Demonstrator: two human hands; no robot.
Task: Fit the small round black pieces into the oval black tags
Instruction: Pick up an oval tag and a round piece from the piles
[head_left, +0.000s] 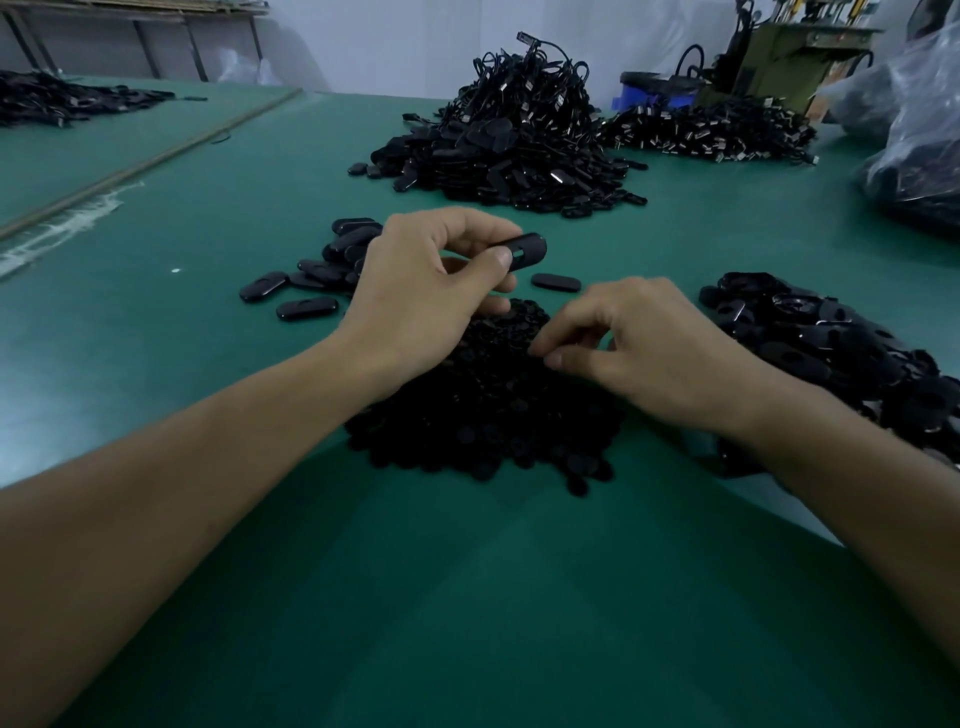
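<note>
Head view: the heap of small round black plastic pieces at frame centre reads as one dark mass, with single pieces hard to tell apart. The right hand rests on its top with thumb and forefinger curled together; whether that grip has a piece I cannot tell. Just above, the left hand, raised off the green table, pinches one oval black plastic tag between thumb and forefinger, other fingers curled beneath.
</note>
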